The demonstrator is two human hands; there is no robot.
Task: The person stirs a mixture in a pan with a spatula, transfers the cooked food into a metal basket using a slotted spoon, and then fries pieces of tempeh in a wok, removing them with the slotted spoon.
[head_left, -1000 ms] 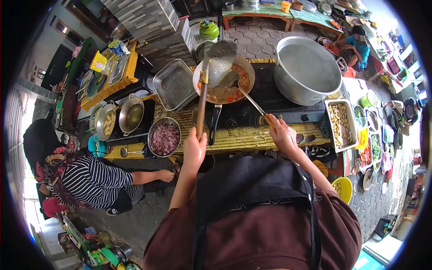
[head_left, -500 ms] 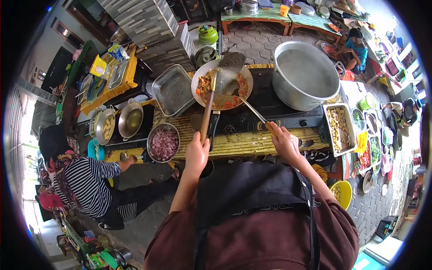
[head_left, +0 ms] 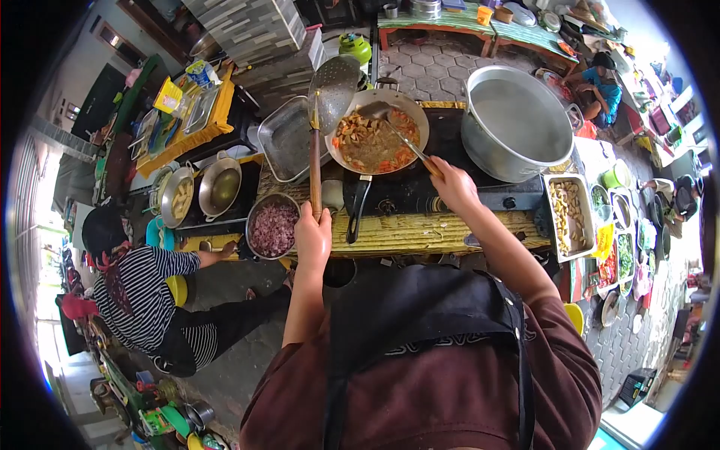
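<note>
Two utensils work one wok [head_left: 375, 139] of orange-red stir-fry on the black stove [head_left: 450, 169]. The left hand [head_left: 313, 236] is clenched around the near end of a wooden-handled skimmer [head_left: 332, 86], whose long axis runs almost straight away from the hand, tilted slightly right, so that its perforated metal bowl hangs at the wok's far-left rim, above the edge of the metal tray [head_left: 289, 142]. The right hand [head_left: 450, 184], nearer the food, grips the handle of a metal spatula [head_left: 390, 124] that slants far and left, its blade down in the wok's far side. Both handles converge on the wok from the near side. A large steel pot [head_left: 517, 120] of pale liquid stands just right of the wok. At left, a person in a striped top [head_left: 150, 289] reaches toward a bowl of chopped red food [head_left: 274, 225].
</note>
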